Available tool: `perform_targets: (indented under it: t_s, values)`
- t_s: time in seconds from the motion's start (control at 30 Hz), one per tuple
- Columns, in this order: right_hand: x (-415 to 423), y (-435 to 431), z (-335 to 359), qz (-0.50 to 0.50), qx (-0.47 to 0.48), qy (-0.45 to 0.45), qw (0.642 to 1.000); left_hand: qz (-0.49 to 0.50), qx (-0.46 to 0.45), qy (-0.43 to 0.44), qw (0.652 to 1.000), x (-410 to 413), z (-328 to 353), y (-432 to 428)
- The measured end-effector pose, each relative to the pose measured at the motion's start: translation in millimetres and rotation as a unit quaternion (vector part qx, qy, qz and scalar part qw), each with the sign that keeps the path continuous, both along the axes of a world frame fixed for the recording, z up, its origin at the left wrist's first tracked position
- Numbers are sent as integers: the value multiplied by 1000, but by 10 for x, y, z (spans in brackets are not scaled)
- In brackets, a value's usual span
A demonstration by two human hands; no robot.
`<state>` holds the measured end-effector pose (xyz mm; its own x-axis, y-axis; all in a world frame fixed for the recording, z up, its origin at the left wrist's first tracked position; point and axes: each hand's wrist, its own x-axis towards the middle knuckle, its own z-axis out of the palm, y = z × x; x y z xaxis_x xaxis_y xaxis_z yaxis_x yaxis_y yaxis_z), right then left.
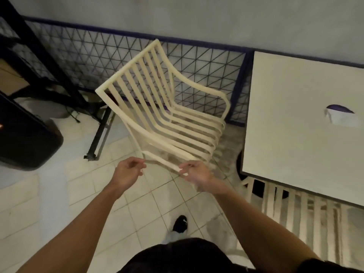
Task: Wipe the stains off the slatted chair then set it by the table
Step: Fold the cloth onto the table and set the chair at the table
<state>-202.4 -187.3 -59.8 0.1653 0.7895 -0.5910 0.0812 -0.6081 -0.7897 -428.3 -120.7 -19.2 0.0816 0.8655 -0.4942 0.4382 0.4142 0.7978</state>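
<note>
Our left grip [129,170] and right grip [195,175] seemingly clasp one armrest [167,165] of the tilted slatted chair [127,66]; worktop [295,154] at three o'clock.

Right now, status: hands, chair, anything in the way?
Left hand and right hand both grip the slatted chair by its near rail. Chair tilted, left of the table. Second chair tucked at the table's near side.

Bare forearms [88,223], dark clothing [177,257] — black shoe [180,223]
</note>
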Motion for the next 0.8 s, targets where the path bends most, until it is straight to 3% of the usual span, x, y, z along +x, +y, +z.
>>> perform_targets:
  t_s: [0.27,0.43,0.63,0.8]
  values:
    - [-25,1001,-109,-44,-68,35,996,23,-52,0,998,-118,-118,1276]
    - [-137,1398,-388,-125,-126,74,981,5,-86,2,996,-86,-299,1927]
    - [-397,1760,-782,-249,-166,144,943,2,-188,11,982,-134,-731,2776]
    - [-710,1963,-1103,-391,-197,222,871,3,-288,5,958,-123,-1027,3362]
